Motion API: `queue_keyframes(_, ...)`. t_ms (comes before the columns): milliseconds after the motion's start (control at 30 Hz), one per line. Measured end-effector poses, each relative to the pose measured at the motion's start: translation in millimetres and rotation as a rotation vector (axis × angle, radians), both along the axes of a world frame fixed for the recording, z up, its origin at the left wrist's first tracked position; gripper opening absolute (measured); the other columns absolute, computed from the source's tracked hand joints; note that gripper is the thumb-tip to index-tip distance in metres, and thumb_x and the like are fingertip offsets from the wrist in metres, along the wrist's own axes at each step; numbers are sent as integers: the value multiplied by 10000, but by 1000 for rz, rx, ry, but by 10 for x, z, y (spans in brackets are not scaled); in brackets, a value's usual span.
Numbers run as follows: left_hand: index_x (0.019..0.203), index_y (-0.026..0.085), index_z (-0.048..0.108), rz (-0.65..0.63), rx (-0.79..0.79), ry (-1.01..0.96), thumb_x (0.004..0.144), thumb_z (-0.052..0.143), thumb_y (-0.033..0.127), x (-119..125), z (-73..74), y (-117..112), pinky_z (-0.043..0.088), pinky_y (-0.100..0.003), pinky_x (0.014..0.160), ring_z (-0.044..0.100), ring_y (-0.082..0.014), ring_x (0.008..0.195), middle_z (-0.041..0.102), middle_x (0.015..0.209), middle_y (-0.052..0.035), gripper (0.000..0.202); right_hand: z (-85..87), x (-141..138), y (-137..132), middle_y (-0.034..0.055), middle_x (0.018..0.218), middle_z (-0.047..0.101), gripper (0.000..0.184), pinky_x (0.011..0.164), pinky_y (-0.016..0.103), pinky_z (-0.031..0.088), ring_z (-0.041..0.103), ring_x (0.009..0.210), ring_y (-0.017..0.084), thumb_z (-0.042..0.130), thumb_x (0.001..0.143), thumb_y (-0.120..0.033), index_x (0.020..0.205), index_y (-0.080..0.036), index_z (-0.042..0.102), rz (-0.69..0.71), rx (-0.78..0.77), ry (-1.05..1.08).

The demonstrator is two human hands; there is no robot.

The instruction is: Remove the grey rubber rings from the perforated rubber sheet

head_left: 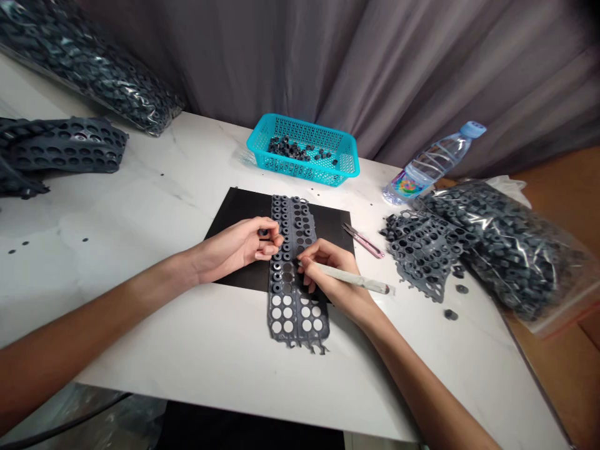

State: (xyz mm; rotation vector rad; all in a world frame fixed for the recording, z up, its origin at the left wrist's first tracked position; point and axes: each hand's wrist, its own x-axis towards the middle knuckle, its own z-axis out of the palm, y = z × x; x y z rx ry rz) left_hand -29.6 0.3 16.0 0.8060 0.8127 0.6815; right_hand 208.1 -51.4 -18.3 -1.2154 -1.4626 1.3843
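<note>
A dark grey rubber sheet [299, 312] with rows of round holes lies partly over a black mat [234, 209]. Small black rubber rings sit in many of its upper holes, while the lowest holes show the white table. My left hand [239, 247] hovers at the sheet's left edge, its fingers curled around what looks like a small black rubber ring [263, 233]. My right hand [330, 269] is closed on a pale pen-like tool [359, 277], its tip near the sheet's middle. Pink-handled thread snips [363, 240] lie at the mat's right edge.
Behind the mat stands a turquoise basket [302, 175] holding loose black pieces. To the right are a water bottle [434, 164], a holed rubber scrap [424, 250] and a bag of black parts [520, 256]. Another full bag [107, 75] and rolled sheets [70, 147] lie left.
</note>
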Motion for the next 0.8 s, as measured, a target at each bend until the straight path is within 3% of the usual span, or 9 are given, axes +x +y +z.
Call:
queue_keyframes(67,875,189,562,-41,182,127,1017,706,375,0,-21,-10,312,-218,538,388,-94,634,501,804,9,275,-12,-4,20,23,836,734,88,539,235,545,654,641,147,705,954,-281,979,-197,695,-2,6,3)
queue_keyframes(167,926,203,593,-105,425,305,1021,712,459,3,-98,-30,338,-235,581,395,-105,647,469,775,36,298,-17,-1,38,23,836,728,93,546,233,543,649,648,145,708,954,-284,979,-196,694,10,-4,4)
queue_keyframes(333,1025,204,632,-147,427,348,1008,721,488,-50,-197,30,382,-264,634,454,-108,682,544,851,25,297,-26,7,38,20,841,726,75,549,230,544,651,660,145,701,959,-266,983,-195,695,20,-7,4)
queue_keyframes(533,1105,194,664,-135,537,482,1003,707,396,-182,-179,117,427,-286,686,525,-136,770,610,924,-7,231,-35,3,24,11,845,720,51,549,227,541,650,659,141,692,962,-247,982,-200,689,8,-12,9)
queue_keyframes(667,1120,194,669,-126,543,471,995,701,405,-149,-158,142,434,-299,674,535,-144,731,612,882,-7,248,-18,-6,21,8,837,714,57,543,227,537,653,653,143,697,944,-251,972,-203,683,-1,-12,-7)
queue_keyframes(733,1100,200,665,-86,594,456,1006,689,444,-67,-127,293,433,-298,683,542,-148,737,609,873,-5,263,-4,-15,19,6,827,709,61,541,227,535,651,649,144,696,937,-256,967,-205,681,-7,-9,-17)
queue_keyframes(800,1057,200,654,-6,749,468,1028,660,457,54,-67,599,458,-311,747,579,-166,810,632,920,-20,258,8,-22,19,3,817,702,58,538,228,535,647,650,146,690,935,-257,963,-206,678,-10,2,-15)
